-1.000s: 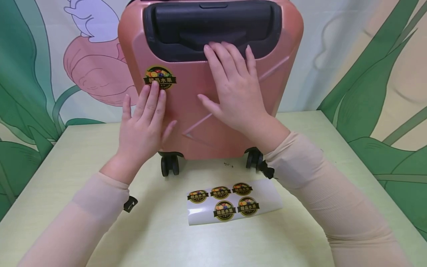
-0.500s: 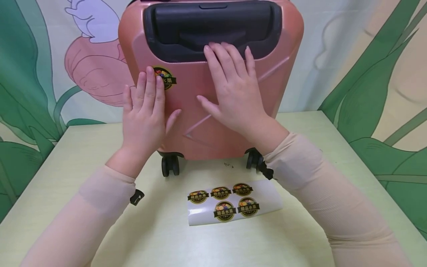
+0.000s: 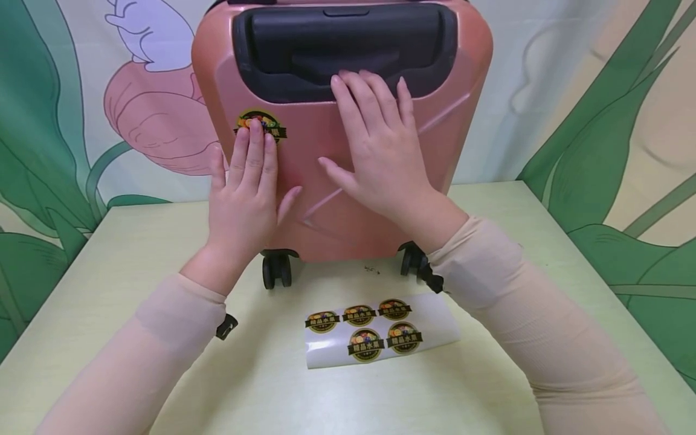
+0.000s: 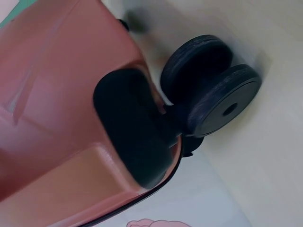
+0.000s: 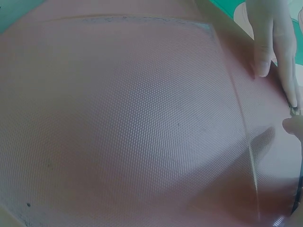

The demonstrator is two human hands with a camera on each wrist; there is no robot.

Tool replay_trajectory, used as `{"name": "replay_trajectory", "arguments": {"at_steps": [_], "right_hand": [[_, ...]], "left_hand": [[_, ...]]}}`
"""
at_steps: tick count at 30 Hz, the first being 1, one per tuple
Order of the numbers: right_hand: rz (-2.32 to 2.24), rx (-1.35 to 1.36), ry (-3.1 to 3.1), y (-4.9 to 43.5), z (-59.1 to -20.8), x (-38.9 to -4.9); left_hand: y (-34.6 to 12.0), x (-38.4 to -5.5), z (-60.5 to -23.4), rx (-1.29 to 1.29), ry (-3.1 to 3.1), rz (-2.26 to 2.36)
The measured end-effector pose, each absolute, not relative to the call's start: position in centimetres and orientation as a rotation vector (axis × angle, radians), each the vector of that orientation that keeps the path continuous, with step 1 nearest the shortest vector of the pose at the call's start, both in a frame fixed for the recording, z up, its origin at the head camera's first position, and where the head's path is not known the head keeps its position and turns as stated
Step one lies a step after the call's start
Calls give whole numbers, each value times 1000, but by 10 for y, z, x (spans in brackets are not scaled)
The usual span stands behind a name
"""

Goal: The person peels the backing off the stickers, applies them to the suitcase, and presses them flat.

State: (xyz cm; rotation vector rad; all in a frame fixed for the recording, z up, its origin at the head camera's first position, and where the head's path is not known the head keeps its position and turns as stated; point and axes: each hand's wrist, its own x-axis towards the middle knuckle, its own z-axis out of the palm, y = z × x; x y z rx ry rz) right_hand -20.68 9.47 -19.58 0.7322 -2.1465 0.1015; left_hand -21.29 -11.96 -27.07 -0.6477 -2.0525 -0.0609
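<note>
A pink suitcase point(image 3: 310, 175) stands upright on its wheels, a black recessed handle panel point(image 3: 348, 36) near its top. On its upper left is a round fruit sticker point(image 3: 277, 132), partly covered by fingers. My left hand point(image 3: 244, 199) touches the sticker with straight fingers, thumb spread to the side. My right hand point(image 3: 383, 145) rests on the suitcase, fingertips at the panel's lower edge. Close in the left wrist view is a black double wheel point(image 4: 227, 104). The right wrist view shows the textured shell point(image 5: 151, 118), with the left hand point(image 5: 277, 42) at upper right.
On the pale table point(image 3: 261, 386) before the suitcase lies a white sheet point(image 3: 435, 320) bearing several more round fruit stickers. Small dark specks lie below the suitcase. A cloth backdrop point(image 3: 560, 109) with painted leaves hangs behind the table.
My left hand slides up over the sticker, then slightly down and right, leaving the sticker's upper part showing again. The right hand keeps its place on the suitcase.
</note>
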Motion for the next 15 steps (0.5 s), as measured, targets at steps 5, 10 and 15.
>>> {"name": "replay_trajectory", "arguments": {"at_steps": [5,10,15], "right_hand": [[96,730,-2147,95,-195,-207],[93,730,-2149,95,-195,-207],[88,729,-2157,96,-195,-207]], "left_hand": [[-117,-212,-278,-722,-2062,-35],[-117,-211,-277,-751,-2043,-17],[-120,-213,-266,-656,-1990,-70]]}}
